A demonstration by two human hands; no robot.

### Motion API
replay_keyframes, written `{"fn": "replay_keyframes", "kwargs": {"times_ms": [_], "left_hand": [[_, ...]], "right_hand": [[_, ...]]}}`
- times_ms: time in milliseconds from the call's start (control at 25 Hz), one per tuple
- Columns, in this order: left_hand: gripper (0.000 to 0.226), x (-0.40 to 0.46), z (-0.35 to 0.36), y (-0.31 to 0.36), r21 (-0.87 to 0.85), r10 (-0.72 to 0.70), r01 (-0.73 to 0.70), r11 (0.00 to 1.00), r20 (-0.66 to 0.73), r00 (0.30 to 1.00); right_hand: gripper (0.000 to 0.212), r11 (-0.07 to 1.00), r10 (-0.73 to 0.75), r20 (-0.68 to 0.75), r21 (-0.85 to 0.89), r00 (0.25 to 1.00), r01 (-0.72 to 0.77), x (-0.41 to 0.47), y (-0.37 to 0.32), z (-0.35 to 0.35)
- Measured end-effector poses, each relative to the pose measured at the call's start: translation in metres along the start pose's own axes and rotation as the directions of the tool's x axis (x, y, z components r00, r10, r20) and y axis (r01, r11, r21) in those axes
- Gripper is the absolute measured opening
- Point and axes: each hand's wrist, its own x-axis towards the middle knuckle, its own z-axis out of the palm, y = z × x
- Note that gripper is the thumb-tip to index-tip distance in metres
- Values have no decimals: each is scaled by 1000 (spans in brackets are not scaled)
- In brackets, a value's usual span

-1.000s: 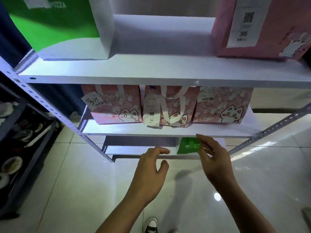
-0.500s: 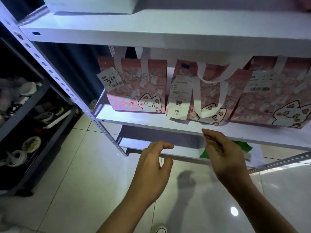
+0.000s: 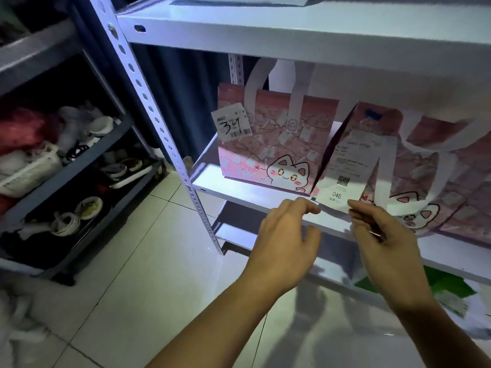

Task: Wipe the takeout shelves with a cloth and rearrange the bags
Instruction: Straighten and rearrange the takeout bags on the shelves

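Observation:
Two pink cat-print bags stand on the middle shelf (image 3: 239,193) of a white metal rack. The left bag (image 3: 276,144) carries a tag marked 34. The second bag (image 3: 414,166) has a long white receipt (image 3: 345,173) marked 046 hanging down its front. My left hand (image 3: 287,243) hovers just in front of the shelf edge, fingers loosely curled and holding nothing. My right hand (image 3: 382,243) is beside it under the receipt's lower end, fingers bent, not gripping anything. No cloth is in view.
A green bag (image 3: 449,285) lies on the lowest shelf at the right. The upper shelf (image 3: 292,30) runs across the top. A dark rack (image 3: 66,166) at the left holds bowls and dishes. The floor (image 3: 132,301) is pale tile.
The view has dropped and moved closer to the middle shelf. Both hands have risen from the lowest shelf level to the middle shelf's front edge, near the 046 receipt.

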Motion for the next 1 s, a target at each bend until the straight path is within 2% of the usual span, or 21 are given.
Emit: {"fn": "replay_keyframes", "kwargs": {"times_ms": [240, 360, 480, 600, 680, 760, 880, 1000], "left_hand": [[38, 57, 19, 10, -50, 3, -3, 999, -11, 1000], [41, 78, 20, 9, -38, 16, -18, 999, -47, 999], [40, 97, 4, -3, -69, -35, 23, 997, -176, 984], [40, 114, -27, -26, -106, -152, 120, 987, -380, 913], [49, 124, -49, -43, -117, -216, 181, 976, -536, 816], [61, 131, -65, -57, -134, -277, 248, 959, -614, 739], [71, 142, -81, -70, -148, -365, 342, 928, -548, 752], [60, 152, -91, -79, -187, -416, 372, 909, -426, 803]], "right_hand": [[37, 1000, 1, -148, 6, 989, 0, 31, 3, -27], [39, 1000, -19, -130, 11, 991, 20, 40, 2, -30], [41, 998, -37, -69, 54, 997, 41, 52, -10, -17], [42, 993, -61, 0, 104, 998, 60, 66, -27, 7], [38, 991, -58, 52, 122, 997, 52, 75, -42, 26], [32, 993, -15, 71, 118, 997, 7, 83, -54, 43], [36, 993, 99, 39, 60, 994, -101, 94, -63, 60], [22, 983, 156, 31, 94, 987, -158, 103, -66, 66]]}}
